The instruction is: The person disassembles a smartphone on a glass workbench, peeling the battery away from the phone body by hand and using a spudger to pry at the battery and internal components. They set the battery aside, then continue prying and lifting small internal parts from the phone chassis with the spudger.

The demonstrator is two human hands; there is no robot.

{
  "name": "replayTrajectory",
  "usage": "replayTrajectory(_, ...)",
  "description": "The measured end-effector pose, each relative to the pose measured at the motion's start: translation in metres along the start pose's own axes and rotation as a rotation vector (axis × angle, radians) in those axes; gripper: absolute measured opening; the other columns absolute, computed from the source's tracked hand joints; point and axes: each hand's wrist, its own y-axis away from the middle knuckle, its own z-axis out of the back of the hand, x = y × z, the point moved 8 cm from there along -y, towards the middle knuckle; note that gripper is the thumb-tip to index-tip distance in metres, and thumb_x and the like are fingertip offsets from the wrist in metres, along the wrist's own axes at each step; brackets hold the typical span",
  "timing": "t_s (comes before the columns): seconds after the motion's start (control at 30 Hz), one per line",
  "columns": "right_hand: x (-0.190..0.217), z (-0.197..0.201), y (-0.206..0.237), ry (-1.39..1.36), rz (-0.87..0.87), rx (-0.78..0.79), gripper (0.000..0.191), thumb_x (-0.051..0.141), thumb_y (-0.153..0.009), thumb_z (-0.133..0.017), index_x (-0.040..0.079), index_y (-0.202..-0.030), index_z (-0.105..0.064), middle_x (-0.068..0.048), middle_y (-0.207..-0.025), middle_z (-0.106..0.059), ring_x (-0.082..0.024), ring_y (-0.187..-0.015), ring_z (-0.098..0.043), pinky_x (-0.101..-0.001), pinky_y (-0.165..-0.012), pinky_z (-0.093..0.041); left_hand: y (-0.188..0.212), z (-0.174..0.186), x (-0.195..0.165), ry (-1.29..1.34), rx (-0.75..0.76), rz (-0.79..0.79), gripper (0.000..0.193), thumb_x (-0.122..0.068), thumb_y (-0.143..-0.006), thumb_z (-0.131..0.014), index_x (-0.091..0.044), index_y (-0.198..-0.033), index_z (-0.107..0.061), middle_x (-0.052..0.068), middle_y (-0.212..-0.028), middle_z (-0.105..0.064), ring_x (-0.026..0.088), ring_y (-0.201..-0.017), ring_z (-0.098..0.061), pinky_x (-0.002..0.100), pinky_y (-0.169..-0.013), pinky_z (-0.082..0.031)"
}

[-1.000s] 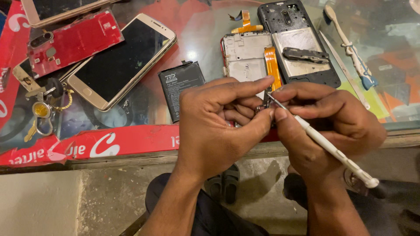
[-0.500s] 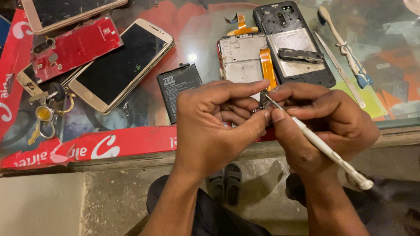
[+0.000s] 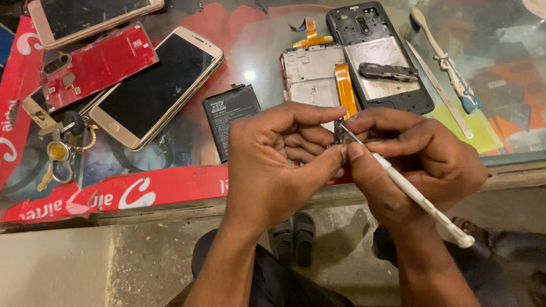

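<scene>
Glass-topped bench (image 3: pixel 256 57) crowded with phone guts, pretty standard repair mess. Gold smartphone (image 3: pixel 156 85) lying face up at left, black battery (image 3: pixel 230 113) beside it, stripped black phone frame (image 3: pixel 381 57) further back. Left hand (image 3: pixel 278 165) closed, pinching small dark phone part (image 3: pixel 339 132) between thumb and fingertips, just above bench edge. Right hand (image 3: pixel 415 165) closed pen-style round white screwdriver (image 3: pixel 409 190), tip on part. Part probably featherlight, stiff, fragile; looks best held by edges only.

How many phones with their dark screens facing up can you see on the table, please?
2: a gold-edged phone lying diagonally left of the black battery, and another phone at the top-left edge, partly cut off. Others may lie out of view.
</scene>
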Motion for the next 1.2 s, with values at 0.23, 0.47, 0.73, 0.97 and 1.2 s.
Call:
replayTrajectory(0.23, -0.0001, 0.0007, 0.0014, 0.019, -0.006, -0.010, 0.021, 0.004, -0.096, -0.079, -0.002, -0.090, -0.060, -0.025, -0.103, -0.073, -0.015, -0.088, -0.074, -0.0257, -0.077, -0.062, 0.0003, 0.0003, 0.0011, 0.005, 0.005, 0.019, 0.030, 0.005, -0.087, -0.078, 0.008, -0.117, -0.071, 0.011, -0.089, -0.076, 0.009, -0.075, -0.074, 0.020, -0.065, -0.064)
replayTrajectory(0.47, -0.0017, 0.0002, 0.0004, -0.034, -0.033, -0.005, 0.021, 0.003, -0.095, -0.079, -0.003, -0.089, -0.059, -0.026, -0.108, -0.073, -0.014, -0.086, -0.073, -0.0259, -0.078, -0.063, -0.0002, 0.0006, -0.0017, -0.022, -0.001, -0.020, 0.029, 0.006, -0.088, -0.077, 0.007, -0.116, -0.070, 0.011, -0.089, -0.076, 0.009, -0.076, -0.074, 0.020, -0.066, -0.063)
replayTrajectory(0.73, 0.0031, -0.0025, -0.0029, 0.023, 0.039, 0.015, 0.022, 0.003, -0.094, -0.078, -0.004, -0.088, -0.059, -0.027, -0.106, -0.074, -0.016, -0.085, -0.075, -0.0271, -0.076, -0.064, 0.0002, 0.0008, -0.0021, -0.022, -0.004, -0.021, 0.027, 0.006, -0.088, -0.077, 0.008, -0.114, -0.070, 0.010, -0.088, -0.076, 0.008, -0.075, -0.074, 0.020, -0.064, -0.063)
replayTrajectory(0.97, 0.0039, -0.0012, -0.0011, 0.018, 0.026, 0.025, 0.021, 0.004, -0.095, -0.078, -0.004, -0.089, -0.060, -0.027, -0.104, -0.073, -0.016, -0.085, -0.075, -0.0271, -0.077, -0.063, 0.0003, 0.0020, -0.0042, -0.057, -0.018, -0.033, 0.027, 0.006, -0.087, -0.078, 0.008, -0.114, -0.071, 0.009, -0.087, -0.074, 0.008, -0.075, -0.073, 0.019, -0.064, -0.062)
replayTrajectory(1.2, -0.0006, -0.0017, -0.0009, -0.042, 0.000, -0.006, 0.021, 0.004, -0.094, -0.078, -0.004, -0.088, -0.059, -0.026, -0.105, -0.073, -0.016, -0.085, -0.074, -0.0266, -0.075, -0.064, 0.0001, 0.0015, -0.0010, -0.014, -0.008, -0.008, 0.028, 0.006, -0.086, -0.077, 0.008, -0.114, -0.070, 0.009, -0.088, -0.075, 0.008, -0.074, -0.073, 0.019, -0.064, -0.062)
